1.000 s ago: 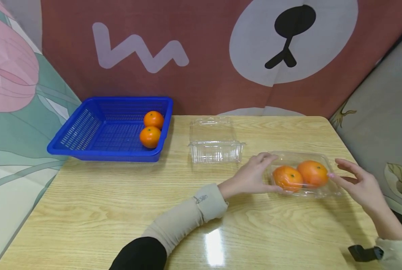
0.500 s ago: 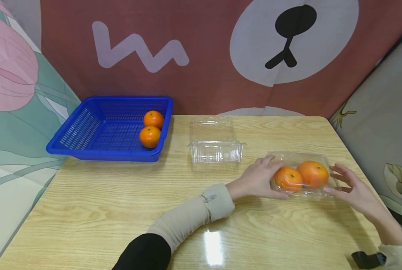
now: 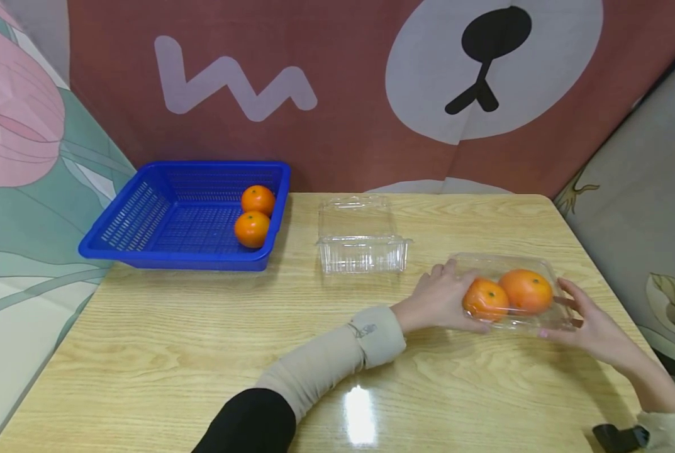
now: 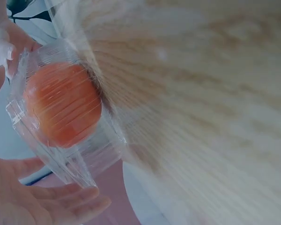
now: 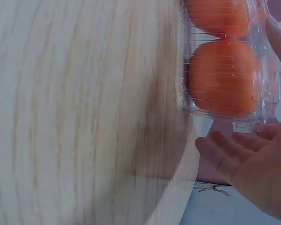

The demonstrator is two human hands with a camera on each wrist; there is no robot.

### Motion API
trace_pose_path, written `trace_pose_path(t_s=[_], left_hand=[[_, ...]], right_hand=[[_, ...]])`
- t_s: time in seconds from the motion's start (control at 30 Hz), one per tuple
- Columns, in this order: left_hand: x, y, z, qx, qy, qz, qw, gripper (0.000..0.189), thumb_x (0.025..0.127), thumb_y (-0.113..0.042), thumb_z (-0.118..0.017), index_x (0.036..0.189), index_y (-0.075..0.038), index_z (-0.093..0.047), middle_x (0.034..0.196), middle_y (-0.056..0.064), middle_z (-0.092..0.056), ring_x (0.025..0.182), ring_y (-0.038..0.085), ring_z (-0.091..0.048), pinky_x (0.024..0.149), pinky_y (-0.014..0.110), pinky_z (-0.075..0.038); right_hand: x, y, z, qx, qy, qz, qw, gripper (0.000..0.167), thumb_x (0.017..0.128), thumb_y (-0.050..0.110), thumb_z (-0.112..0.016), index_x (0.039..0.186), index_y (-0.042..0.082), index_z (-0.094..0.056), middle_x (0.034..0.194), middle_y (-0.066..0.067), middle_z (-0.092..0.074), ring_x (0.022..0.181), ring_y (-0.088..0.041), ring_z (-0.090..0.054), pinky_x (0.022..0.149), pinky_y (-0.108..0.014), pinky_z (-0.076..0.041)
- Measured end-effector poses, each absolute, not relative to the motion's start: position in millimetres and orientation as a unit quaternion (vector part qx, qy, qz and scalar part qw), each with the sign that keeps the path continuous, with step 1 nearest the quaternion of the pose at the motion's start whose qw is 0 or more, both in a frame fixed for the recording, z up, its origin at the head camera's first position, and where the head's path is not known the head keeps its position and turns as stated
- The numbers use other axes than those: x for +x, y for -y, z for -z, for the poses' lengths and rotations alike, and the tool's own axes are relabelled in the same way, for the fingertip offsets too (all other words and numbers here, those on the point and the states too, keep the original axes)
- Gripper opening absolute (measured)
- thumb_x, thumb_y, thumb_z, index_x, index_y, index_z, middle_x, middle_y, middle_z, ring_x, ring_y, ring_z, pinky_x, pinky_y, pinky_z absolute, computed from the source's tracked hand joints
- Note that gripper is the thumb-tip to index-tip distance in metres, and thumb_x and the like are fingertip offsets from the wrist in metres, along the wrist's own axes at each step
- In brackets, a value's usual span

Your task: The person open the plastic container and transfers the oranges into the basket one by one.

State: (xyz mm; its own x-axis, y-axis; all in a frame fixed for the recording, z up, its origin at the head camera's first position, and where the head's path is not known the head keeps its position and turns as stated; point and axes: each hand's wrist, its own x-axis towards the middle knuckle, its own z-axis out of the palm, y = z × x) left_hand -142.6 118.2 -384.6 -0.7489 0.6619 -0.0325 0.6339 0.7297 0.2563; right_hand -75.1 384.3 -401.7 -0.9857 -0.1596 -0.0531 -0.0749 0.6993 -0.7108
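A clear plastic clamshell box [image 3: 521, 324], its lid down, sits at the table's right side with two oranges inside: the left orange [image 3: 485, 299] and the right orange [image 3: 526, 292]. My left hand [image 3: 440, 303] holds the box's left end, thumb along the front and fingers behind. Around the right end goes my right hand [image 3: 594, 327], its thumb at the front corner. In the left wrist view, the fingers [image 4: 75, 200] of the left hand reach past the box's edge. In the right wrist view, the right hand [image 5: 257, 164] has its fingers beside the box's end.
A second clear clamshell [image 3: 362, 255] stands open at the back middle, with nothing in it. To its left, a blue basket [image 3: 161, 257] has two oranges [image 3: 252, 229] against its right wall. A printed cloth [image 3: 343, 145] hangs behind the wooden table [image 3: 201, 352].
My left hand has slid right, further over the box's left end. The right hand's thumb has come down to the front corner and its fingers have closed in on the right end.
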Motion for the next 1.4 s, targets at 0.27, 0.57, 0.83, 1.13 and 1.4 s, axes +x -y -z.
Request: trace_pose_path(t_s=[0.27, 0.57, 0.83, 1.13, 1.4], left_hand=[[-142, -129, 385, 0.355, -0.933, -0.045, 0.025, 0.090, 0.064, -0.076, -0.056, 0.137, -0.028, -0.034, 0.132, 0.012, -0.040, 0.107, 0.022, -0.043, 0.080, 0.033, -0.042], [-141, -133, 382, 0.354, -0.935, -0.014, 0.015, 0.085, 0.066, -0.075, -0.054, 0.134, -0.028, -0.037, 0.126, 0.013, -0.045, 0.104, 0.022, -0.046, 0.079, 0.032, -0.043], [-141, -133, 380, 0.354, -0.935, -0.010, 0.027, 0.087, 0.067, -0.076, -0.053, 0.136, -0.027, -0.034, 0.128, 0.014, -0.044, 0.109, 0.023, -0.045, 0.083, 0.035, -0.043], [-143, -131, 378, 0.377, -0.926, 0.003, 0.036, 0.087, 0.071, -0.075, -0.049, 0.139, -0.023, -0.032, 0.133, 0.018, -0.042, 0.118, 0.027, -0.042, 0.091, 0.036, -0.041], [-145, -131, 377, 0.399, -0.916, 0.007, 0.037, 0.086, 0.074, -0.071, -0.050, 0.139, -0.017, -0.034, 0.127, 0.011, -0.051, 0.121, 0.029, -0.040, 0.095, 0.039, -0.038]], right_hand=[[-77, -382, 405, -0.062, -0.923, 0.376, 0.050, 0.101, 0.076, 0.011, -0.073, 0.143, -0.004, 0.001, 0.136, -0.034, -0.023, 0.118, -0.042, -0.030, 0.070, -0.001, -0.029], [-78, -381, 406, -0.063, -0.925, 0.373, 0.039, 0.099, 0.076, 0.012, -0.073, 0.142, -0.006, -0.002, 0.134, -0.035, -0.026, 0.100, 0.010, -0.033, 0.069, -0.002, -0.033], [-77, -382, 405, -0.066, -0.928, 0.365, 0.036, 0.092, 0.081, 0.013, -0.069, 0.144, -0.004, -0.004, 0.135, -0.034, -0.027, 0.104, 0.004, -0.037, 0.068, -0.002, -0.031], [-77, -382, 404, -0.061, -0.948, 0.313, 0.017, 0.091, 0.079, 0.020, -0.071, 0.142, -0.008, -0.012, 0.130, -0.037, -0.035, 0.103, -0.044, -0.044, 0.065, 0.000, -0.031], [-79, -383, 405, -0.057, -0.950, 0.308, 0.012, 0.089, 0.079, 0.021, -0.071, 0.140, -0.010, -0.014, 0.127, -0.039, -0.037, 0.102, -0.038, -0.049, 0.063, 0.000, -0.032]])
